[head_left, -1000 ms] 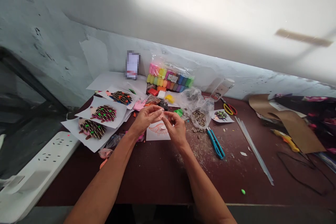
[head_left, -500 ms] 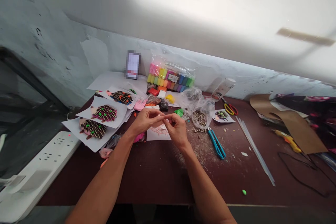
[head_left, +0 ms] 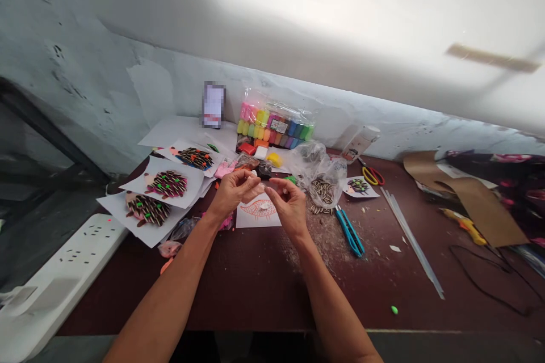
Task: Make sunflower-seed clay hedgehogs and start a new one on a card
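Observation:
Above a white sheet with an orange hedgehog-like drawing (head_left: 258,212), both hands are raised close together. My left hand (head_left: 239,190) pinches a small pale, whitish lump, perhaps clay or a wrapper, between thumb and fingers. Beside it my right hand (head_left: 289,201) has its thumb and fingertips bent toward the lump; whether something tiny is between them is too small to tell. A small white piece (head_left: 264,207) lies on the drawing. To the left are sheets bearing seed-covered hedgehog figures (head_left: 167,184). A clear bag of striped seeds (head_left: 322,190) lies right of the hands.
Clay packs (head_left: 276,126) and a phone (head_left: 213,105) stand at the wall. Rightward lie a teal cutter (head_left: 349,231), scissors (head_left: 372,174), clear glue sticks (head_left: 413,244) and a yellow glue gun (head_left: 464,226). A white power strip (head_left: 63,278) sits at the left.
My hands have moved slightly apart, and my right fingers have opened away from the left ones. More of the orange drawing shows below them. The view has shifted a little.

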Available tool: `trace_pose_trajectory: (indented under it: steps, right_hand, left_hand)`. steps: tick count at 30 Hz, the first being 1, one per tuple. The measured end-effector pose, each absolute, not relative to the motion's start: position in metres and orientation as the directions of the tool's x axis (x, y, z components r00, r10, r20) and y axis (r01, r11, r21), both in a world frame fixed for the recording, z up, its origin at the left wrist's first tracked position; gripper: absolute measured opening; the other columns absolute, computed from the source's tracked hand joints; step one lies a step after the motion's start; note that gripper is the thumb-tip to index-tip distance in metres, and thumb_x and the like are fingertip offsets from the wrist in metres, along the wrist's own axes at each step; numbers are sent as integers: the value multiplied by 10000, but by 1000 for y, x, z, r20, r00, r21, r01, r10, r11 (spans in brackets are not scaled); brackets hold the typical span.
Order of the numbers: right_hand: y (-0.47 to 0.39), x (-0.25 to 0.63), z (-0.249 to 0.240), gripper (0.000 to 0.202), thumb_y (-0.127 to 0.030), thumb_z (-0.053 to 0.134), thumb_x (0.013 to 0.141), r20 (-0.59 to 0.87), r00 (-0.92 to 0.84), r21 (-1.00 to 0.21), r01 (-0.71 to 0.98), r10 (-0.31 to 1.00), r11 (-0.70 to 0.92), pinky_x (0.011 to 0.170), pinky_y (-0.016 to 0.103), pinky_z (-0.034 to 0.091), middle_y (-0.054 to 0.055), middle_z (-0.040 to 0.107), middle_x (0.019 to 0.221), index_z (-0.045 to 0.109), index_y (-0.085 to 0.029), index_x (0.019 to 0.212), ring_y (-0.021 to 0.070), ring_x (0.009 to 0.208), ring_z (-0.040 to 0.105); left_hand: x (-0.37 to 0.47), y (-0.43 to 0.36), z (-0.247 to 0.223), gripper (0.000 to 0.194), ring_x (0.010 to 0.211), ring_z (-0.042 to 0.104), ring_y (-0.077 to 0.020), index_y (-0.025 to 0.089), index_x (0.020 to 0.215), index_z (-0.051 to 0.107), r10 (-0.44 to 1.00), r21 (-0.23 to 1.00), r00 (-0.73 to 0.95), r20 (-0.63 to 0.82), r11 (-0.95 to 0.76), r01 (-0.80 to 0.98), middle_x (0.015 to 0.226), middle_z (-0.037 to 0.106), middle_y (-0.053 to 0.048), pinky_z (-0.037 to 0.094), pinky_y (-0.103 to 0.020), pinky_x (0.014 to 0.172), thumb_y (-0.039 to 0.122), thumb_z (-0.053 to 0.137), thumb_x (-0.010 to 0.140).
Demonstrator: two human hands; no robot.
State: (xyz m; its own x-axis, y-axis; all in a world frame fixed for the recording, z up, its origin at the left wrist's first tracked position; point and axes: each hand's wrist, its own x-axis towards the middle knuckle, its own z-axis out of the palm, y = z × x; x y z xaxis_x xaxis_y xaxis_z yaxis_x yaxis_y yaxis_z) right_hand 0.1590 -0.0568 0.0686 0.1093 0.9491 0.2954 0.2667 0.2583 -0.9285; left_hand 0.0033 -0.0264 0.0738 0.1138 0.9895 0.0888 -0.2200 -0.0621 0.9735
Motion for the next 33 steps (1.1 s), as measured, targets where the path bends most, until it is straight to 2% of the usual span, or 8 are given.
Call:
trace_pose_trajectory:
  steps: [5, 9, 16, 21, 24, 27, 29, 33]
  right_hand:
    - [-56, 157, 66, 270, -435, 659, 851, 283, 30, -925, 272, 959, 265, 549, 236, 376, -12, 582, 682, 701, -179, 776, 112, 591, 460]
    - [-57, 157, 69, 270, -347, 587, 887, 354, 11, -846, 431, 935, 315, 595, 241, 386, -2, 584, 674, 628, -181, 677, 117, 618, 483]
    - [-59, 156, 71, 261, -384, 582, 899, 359, -31, -844, 415, 933, 339, 600, 241, 374, -8, 567, 701, 636, -183, 740, 119, 629, 473]
    - [-56, 159, 67, 252, -359, 552, 891, 354, 86, -841, 464, 931, 277, 615, 250, 366, -14, 529, 688, 548, -198, 696, 127, 650, 467]
    - [-52, 162, 64, 282, -431, 569, 879, 294, 118, -875, 433, 949, 217, 603, 253, 373, -17, 522, 683, 538, -204, 713, 132, 645, 466]
    - [-47, 167, 60, 252, -441, 527, 896, 248, 125, -901, 394, 961, 181, 637, 260, 426, -10, 557, 730, 554, -207, 805, 138, 674, 511]
    - [-44, 170, 57, 168, -369, 498, 893, 230, 140, -918, 360, 963, 167, 696, 270, 477, 1, 596, 804, 555, -211, 901, 142, 730, 568]
    - [-40, 172, 54, 126, -308, 500, 863, 138, 94, -973, 199, 986, 117, 696, 288, 549, 35, 668, 939, 522, -217, 948, 127, 692, 642]
  left_hand:
    - [0, -26, 74, 395, 565, 463, -82, 144, 722, 658, 971, 978, 208, 118, -78, -191, 645, 558, 24, 362, -203, 523, 515, 793, 722]
    - [-1, -25, 74, 376, 634, 524, -107, 140, 708, 685, 970, 984, 200, 140, -114, -136, 682, 613, 6, 420, -221, 600, 501, 789, 720]
    - [-4, -24, 75, 391, 677, 560, -127, 137, 710, 687, 959, 991, 256, 118, -97, -93, 703, 629, -6, 450, -240, 639, 519, 772, 728]
    - [-6, -23, 70, 491, 785, 637, -153, 147, 1066, 701, 948, 993, 311, 60, -24, -119, 905, 706, -48, 492, -243, 675, 500, 769, 732]
    - [-8, -19, 65, 417, 767, 643, -156, 122, 935, 699, 945, 995, 312, 97, -84, -57, 870, 709, -56, 506, -258, 694, 493, 740, 748]
    - [-12, -13, 57, 399, 755, 650, -171, 123, 962, 713, 970, 983, 198, 141, -161, 87, 880, 726, -66, 523, -284, 703, 486, 637, 816]
    - [-17, -8, 51, 343, 773, 658, -191, 135, 963, 733, 981, 928, 58, 183, -191, 321, 911, 737, -77, 533, -305, 722, 414, 566, 854]
    - [-24, -5, 40, 288, 988, 663, -261, 149, 987, 750, 956, 659, 8, 295, -209, 723, 1004, 743, -116, 520, -381, 920, 188, 503, 844]
